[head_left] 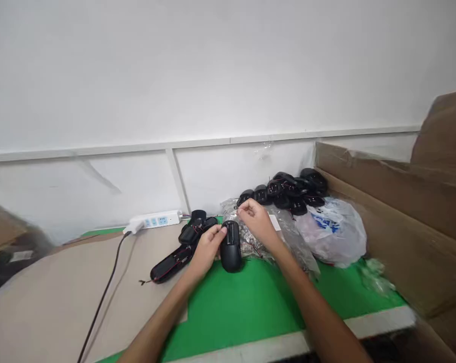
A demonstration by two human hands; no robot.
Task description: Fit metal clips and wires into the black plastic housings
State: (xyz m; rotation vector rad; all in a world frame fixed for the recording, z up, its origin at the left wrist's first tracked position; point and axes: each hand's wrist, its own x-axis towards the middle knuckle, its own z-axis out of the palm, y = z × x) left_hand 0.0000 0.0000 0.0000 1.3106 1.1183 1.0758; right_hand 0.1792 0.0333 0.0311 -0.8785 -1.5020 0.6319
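Note:
My left hand (207, 248) is wrapped round the side of a black oval plastic shell (231, 248) that stands on the green mat (250, 307). My right hand (256, 219) hovers just above and behind the shell, its fingertips pinched together on something too small to make out. Right behind the shell lies a clear bag of small parts (250, 237). Several more black shells with red wires (182, 249) lie to the left of my left hand.
A heap of black shells (288, 191) sits at the back by the white wall, beside a crumpled plastic bag (332, 227). A cardboard box (402, 222) stands on the right. A white power strip (154, 220) and black cable (105, 292) lie on brown cardboard sheeting (61, 297) at left.

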